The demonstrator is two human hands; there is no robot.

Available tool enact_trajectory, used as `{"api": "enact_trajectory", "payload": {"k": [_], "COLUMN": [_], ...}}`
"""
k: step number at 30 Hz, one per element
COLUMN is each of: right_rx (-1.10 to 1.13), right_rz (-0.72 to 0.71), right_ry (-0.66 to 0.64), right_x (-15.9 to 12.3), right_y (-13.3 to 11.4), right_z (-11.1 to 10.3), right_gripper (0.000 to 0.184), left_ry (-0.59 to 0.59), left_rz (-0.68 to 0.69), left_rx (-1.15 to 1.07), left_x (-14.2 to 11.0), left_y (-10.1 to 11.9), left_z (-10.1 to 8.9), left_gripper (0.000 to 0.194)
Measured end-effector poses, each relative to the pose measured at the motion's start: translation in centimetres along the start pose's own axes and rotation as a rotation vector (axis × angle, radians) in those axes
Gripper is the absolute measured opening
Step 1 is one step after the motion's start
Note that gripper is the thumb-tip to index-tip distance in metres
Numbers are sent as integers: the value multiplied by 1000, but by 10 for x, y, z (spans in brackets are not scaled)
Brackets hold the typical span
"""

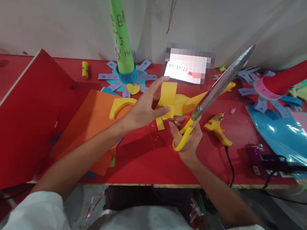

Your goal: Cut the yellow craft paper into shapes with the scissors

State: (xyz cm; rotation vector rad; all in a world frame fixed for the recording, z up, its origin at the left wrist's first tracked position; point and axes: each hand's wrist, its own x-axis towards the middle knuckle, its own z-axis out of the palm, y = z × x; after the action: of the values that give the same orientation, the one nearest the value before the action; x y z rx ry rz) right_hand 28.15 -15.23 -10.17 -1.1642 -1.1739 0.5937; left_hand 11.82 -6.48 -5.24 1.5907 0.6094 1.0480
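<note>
My left hand (145,108) pinches a piece of yellow paper (167,98) above the red table (143,158). My right hand (187,138) grips yellow-handled scissors (215,90), their long steel blades pointing up and to the right. The blades meet the yellow paper near my fingers. A small yellow strip (160,123) hangs below the paper.
An orange sheet (91,130) with a yellow arc (119,106) lies left, beside a red board (18,122). A yellow glue gun (218,128) lies right, with blue foil (283,132) and a power strip (261,161). A green tube (121,31), a red tube (297,75) and a phone (187,71) stand behind.
</note>
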Motion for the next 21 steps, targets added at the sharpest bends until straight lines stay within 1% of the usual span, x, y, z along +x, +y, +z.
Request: {"api": "enact_trajectory", "payload": {"k": [5, 11, 15, 18, 21], "right_rx": [-67, -104, -118, -141, -167], "right_rz": [0, -28, -62, -71, -70], "right_ry": [4, 30, 34, 60, 74], "right_x": [-1, 0, 1, 2, 2], "right_y": [2, 0, -2, -4, -5], "right_z": [-2, -4, -3, -2, -2], "right_gripper": [34, 32, 30, 29, 30], "left_ry": [24, 1, 18, 43, 35], "left_rz": [0, -8, -11, -9, 6], "left_rx": [4, -19, 27, 57, 89], "left_x": [-1, -2, -3, -4, -5], "left_y": [-2, -3, 0, 2, 3], "left_z": [2, 5, 6, 8, 9], "left_gripper": [82, 77, 77, 73, 73]}}
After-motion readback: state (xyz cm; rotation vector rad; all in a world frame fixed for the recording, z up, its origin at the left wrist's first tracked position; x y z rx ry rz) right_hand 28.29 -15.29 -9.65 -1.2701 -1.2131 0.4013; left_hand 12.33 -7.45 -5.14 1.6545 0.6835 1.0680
